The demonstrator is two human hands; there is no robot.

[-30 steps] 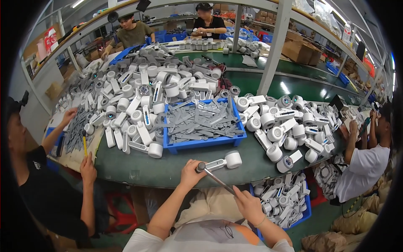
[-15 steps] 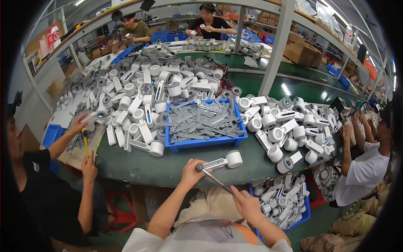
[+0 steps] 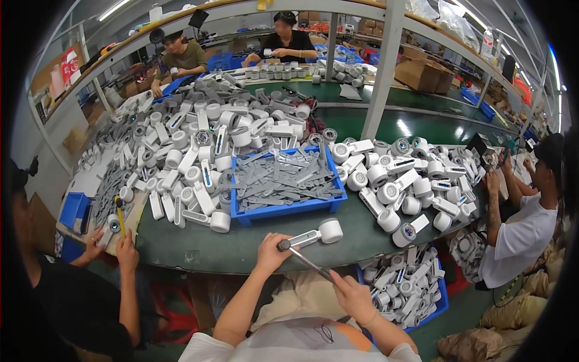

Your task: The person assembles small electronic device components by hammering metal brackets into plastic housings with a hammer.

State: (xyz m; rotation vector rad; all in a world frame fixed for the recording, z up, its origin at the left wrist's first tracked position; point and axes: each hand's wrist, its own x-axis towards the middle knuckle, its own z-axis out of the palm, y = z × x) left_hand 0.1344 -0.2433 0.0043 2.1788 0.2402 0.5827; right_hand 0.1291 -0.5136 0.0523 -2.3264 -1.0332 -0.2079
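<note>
My left hand [image 3: 273,253] is closed round the handle end of a white handheld fan [image 3: 329,231], which lies near the table's front edge with its round head pointing right. A long grey slot strip shows along the handle. My right hand [image 3: 354,297] grips a hammer [image 3: 310,265] by its dark handle end. The metal shaft slants up to the left, and the hammer's round head rests at or just over the fan's handle beside my left fingers. Whether it touches cannot be told.
A blue tray [image 3: 289,212] of grey strips stands beyond my hands. White fans are heaped on both sides, with more in a blue crate [image 3: 443,301] below the table at right. A co-worker at left holds a yellow-handled hammer [image 3: 120,218]; another person sits at right.
The view has shifted slightly. My hands, fan and hammer keep nearly the same pose. The co-worker at left has drawn one hand back from the pile to the table edge.
</note>
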